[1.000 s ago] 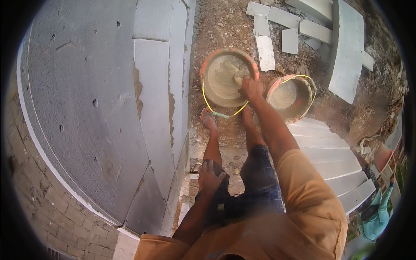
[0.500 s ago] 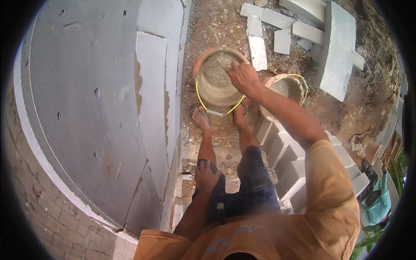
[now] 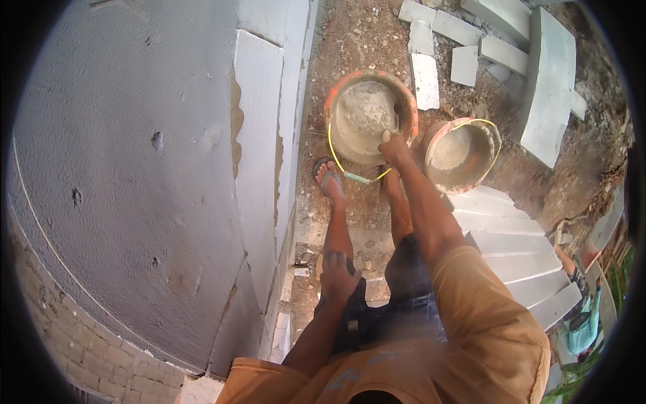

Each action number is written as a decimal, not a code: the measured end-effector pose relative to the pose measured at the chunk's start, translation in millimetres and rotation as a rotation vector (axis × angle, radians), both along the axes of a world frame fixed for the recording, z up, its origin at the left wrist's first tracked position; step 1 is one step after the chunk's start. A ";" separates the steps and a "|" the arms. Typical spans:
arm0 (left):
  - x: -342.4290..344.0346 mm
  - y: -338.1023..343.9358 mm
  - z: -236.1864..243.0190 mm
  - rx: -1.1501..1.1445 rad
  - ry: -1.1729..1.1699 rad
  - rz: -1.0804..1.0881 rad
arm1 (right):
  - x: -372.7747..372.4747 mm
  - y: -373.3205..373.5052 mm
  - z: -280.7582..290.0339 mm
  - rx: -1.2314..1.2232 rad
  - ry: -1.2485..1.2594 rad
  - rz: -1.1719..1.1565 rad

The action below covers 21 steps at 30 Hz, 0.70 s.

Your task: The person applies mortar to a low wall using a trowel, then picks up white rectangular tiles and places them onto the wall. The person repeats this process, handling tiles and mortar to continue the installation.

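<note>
My right hand [image 3: 396, 149] is closed round the short handle of what looks like a trowel, at the near right of an orange bucket [image 3: 330, 101]. Its blade is hard to make out against the grey wet mortar [image 3: 367, 108] inside. The bucket's yellow wire handle with a pale grip [image 3: 356, 178] hangs down on the near side. My left hand [image 3: 338, 277] holds nothing and rests on my left knee, fingers spread over it. A second orange bucket [image 3: 464, 158], coated with dried mortar, stands to the right of the first.
A grey block wall [image 3: 155, 202] runs along my left. Stacked pale blocks [image 3: 518, 249] stand at right, and loose blocks [image 3: 464, 65] lie on rubble ground farther off. My sandalled left foot [image 3: 328, 180] is close to the bucket. A person in turquoise [image 3: 582, 330] is at far right.
My right hand has drawn back from the middle of the mortar to the bucket's near right side. The view has shifted so the buckets sit farther right. My left hand stays on the knee.
</note>
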<state>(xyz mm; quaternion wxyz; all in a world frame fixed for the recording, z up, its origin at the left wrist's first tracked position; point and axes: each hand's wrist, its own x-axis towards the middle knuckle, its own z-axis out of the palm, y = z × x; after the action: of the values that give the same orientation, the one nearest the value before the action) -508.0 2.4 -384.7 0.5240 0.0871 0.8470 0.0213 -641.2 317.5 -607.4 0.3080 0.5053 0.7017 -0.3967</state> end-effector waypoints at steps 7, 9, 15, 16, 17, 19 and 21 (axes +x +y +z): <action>-13.0 5.9 0.8 -0.010 -0.018 -0.020 | 3.5 -36.0 26.3 -0.685 0.008 -0.940; -2.6 -0.6 -8.6 0.014 0.050 -0.033 | 0.3 -31.2 56.9 -0.827 0.061 -1.090; -11.1 4.7 -1.9 -0.017 0.013 -0.036 | -54.2 48.9 120.0 0.030 0.239 0.429; -12.1 5.4 -0.6 -0.028 0.013 -0.036 | -69.5 60.4 127.5 0.250 0.242 0.695; -12.1 3.2 -0.5 -0.022 0.012 -0.042 | -75.1 70.6 115.1 0.316 0.213 0.820; -9.7 -2.8 -5.6 -0.017 0.019 -0.040 | -78.2 82.9 80.2 0.444 0.164 1.081; -14.6 -1.8 -2.2 -0.018 0.009 -0.043 | -51.3 56.0 44.1 0.472 0.137 0.997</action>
<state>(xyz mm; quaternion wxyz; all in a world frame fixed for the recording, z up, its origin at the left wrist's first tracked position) -522.5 0.6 -386.9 0.5211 0.1009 0.8475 0.0021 -692.5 373.5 -563.3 0.2906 0.1403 0.9441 -0.0670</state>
